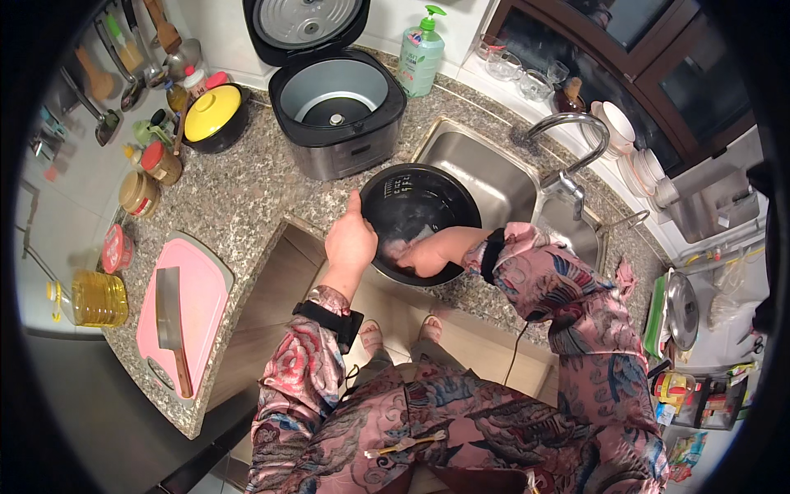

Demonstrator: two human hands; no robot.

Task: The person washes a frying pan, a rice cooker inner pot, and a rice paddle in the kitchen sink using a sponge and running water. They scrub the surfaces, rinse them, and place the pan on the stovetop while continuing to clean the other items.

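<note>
A black inner pot of a rice cooker (426, 197) stands at the counter's front edge, overlapping the near corner of the sink. My left hand (352, 238) grips the pot's left rim, one finger lying along the outside. Inside the pot, my right hand (426, 250) reaches down against the near wall, touching something whitish and wet-looking; its fingertips are blurred, so I cannot tell whether they hold anything. Just behind the pot, the rice cooker (345, 151) has its lid (308, 28) raised, and its heating well shows bare.
Right of the pot lies the steel double sink (487, 167) under a curved faucet (577, 160). A cleaver (168, 309) rests on a pink cutting board (207, 290) at the left. A yellow-lidded pot (213, 114), jars and a green pump bottle (421, 58) line the back.
</note>
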